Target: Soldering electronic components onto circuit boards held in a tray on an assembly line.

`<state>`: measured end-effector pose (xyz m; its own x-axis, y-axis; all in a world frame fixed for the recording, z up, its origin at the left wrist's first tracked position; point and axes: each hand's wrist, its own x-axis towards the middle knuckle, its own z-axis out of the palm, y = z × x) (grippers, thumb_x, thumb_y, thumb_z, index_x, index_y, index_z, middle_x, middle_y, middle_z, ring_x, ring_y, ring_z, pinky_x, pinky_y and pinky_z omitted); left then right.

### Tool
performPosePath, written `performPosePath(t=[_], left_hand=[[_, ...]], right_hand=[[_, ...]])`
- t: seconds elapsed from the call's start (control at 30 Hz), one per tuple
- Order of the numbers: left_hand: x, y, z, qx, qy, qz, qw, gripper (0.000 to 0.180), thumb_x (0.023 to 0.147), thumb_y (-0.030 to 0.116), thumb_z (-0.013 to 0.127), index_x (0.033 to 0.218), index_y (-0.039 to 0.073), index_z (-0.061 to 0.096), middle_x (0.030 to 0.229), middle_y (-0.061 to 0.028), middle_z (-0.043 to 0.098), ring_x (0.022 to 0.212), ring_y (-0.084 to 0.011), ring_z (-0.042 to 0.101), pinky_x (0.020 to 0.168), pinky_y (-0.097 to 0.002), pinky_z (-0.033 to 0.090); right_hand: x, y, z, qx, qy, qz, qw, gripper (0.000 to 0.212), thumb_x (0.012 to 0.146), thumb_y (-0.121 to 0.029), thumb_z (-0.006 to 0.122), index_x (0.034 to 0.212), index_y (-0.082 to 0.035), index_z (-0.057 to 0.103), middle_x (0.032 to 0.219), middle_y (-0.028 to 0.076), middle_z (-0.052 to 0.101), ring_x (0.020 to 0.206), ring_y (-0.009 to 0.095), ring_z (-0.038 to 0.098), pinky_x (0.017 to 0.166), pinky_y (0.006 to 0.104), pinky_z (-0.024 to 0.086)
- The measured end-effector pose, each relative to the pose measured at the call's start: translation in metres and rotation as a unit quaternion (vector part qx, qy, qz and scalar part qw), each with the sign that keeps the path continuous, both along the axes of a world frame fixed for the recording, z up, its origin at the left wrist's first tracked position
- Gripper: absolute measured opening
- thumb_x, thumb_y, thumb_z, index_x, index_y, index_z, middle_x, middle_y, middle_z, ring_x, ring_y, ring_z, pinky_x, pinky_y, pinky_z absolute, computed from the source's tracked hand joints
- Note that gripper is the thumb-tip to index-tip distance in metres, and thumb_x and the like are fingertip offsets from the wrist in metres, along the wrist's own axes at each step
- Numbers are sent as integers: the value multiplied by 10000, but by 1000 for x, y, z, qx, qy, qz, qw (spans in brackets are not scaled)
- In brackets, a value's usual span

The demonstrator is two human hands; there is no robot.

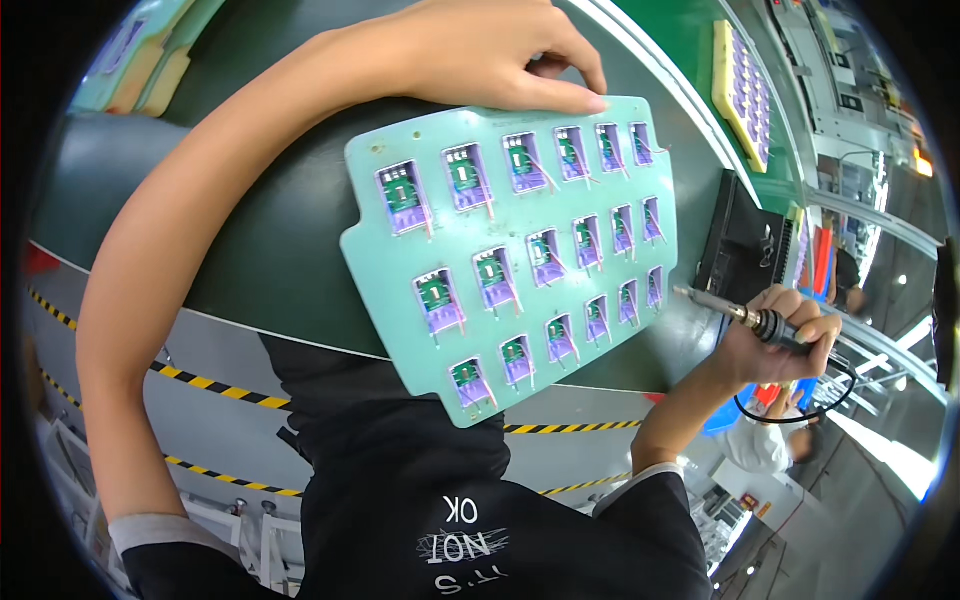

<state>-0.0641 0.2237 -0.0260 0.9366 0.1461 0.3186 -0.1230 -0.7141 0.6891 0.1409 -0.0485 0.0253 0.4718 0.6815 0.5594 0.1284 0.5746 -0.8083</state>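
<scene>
Left hand (500,55) is pinching the tray (460,230) at twelve o'clock, likely steadying it; right hand (750,360) is gripping a soldering iron (745,314), three o'clock.

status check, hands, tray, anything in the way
Left hand on far edge of tray. Right hand gripping soldering iron, tip near tray's right edge. Circuit boards in tray slots. Cord loops below right hand.
</scene>
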Motion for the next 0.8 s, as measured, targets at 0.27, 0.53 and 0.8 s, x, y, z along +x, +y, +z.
performPosePath(t=[0.27,0.53,0.8], left_hand=[[15,5,3,-17,13,-7,1000,287,816,297,594,936,44,659,548,-79,534,493,-239,533,480,-336,380],[36,3,-1,-33,25,-11,999,222,807,192,628,958,32,662,532,-84,533,427,-180,490,441,-275,365],[44,3,-28,-15,20,-27,999,242,831,150,566,1009,20,664,540,-16,473,450,-67,364,427,-236,242]], right_hand=[[9,20,-2,13,31,-79,996,266,890,-224,407,659,-92,404,445,-15,359,337,54,260,371,213,212],[14,23,-23,-78,92,-125,985,262,907,-213,407,672,-98,400,447,-29,283,391,55,227,412,208,211],[29,19,-31,-65,92,-83,990,254,921,-218,382,711,-79,409,501,1,403,323,37,250,361,185,247]])
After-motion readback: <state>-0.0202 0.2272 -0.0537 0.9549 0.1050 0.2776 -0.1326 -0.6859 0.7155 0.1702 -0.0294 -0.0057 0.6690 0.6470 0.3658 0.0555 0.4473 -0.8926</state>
